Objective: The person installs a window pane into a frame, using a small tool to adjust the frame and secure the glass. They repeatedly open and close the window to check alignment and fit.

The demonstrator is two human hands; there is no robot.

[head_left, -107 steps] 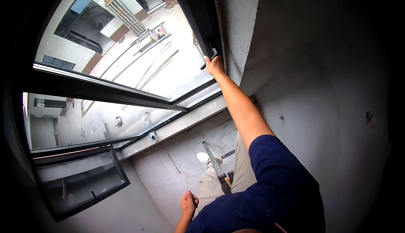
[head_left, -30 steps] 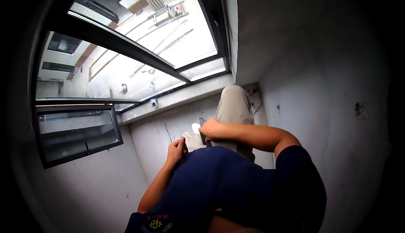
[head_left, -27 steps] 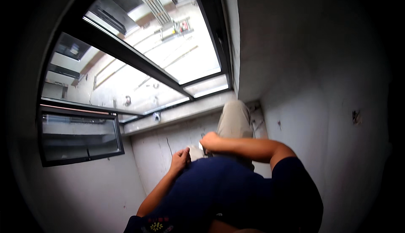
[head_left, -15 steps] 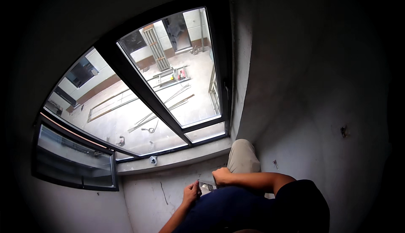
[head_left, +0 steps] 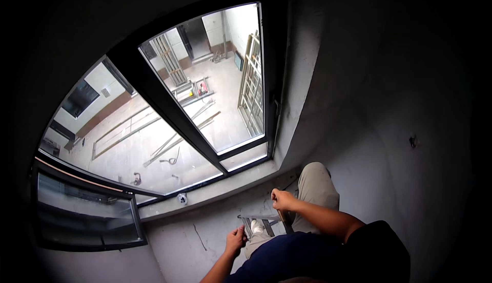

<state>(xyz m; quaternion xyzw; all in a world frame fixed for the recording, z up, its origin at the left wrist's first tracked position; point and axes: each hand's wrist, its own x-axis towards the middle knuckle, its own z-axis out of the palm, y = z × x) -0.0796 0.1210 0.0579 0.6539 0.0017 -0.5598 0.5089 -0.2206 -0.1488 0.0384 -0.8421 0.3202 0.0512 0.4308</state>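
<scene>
My left hand (head_left: pixel 236 239) is by my waist with its fingers curled together, beside the left side of a grey metal ladder (head_left: pixel 262 217). Whether it grips the ladder or something small does not show. My right hand (head_left: pixel 283 200) is closed in a fist near my bent right knee (head_left: pixel 318 180), higher up and farther out than the left. What it holds, if anything, is hidden; a narrow brownish piece (head_left: pixel 282 215) shows just beneath it. Between the hands, a light shoe (head_left: pixel 255 226) shows through the ladder's frame.
Large dark-framed window panes (head_left: pixel 169 103) fill the left, above a ledge (head_left: pixel 215 188) with a small whitish object (head_left: pixel 182 198). An opened sash (head_left: pixel 87 208) juts inward at lower left. A bare grey wall (head_left: pixel 379 144) stands on the right. Metal bars and frames lie outside.
The view has shifted to the right. My hands have moved farther apart, with the right now higher. More of the ladder, my left leg and shoe shows between them.
</scene>
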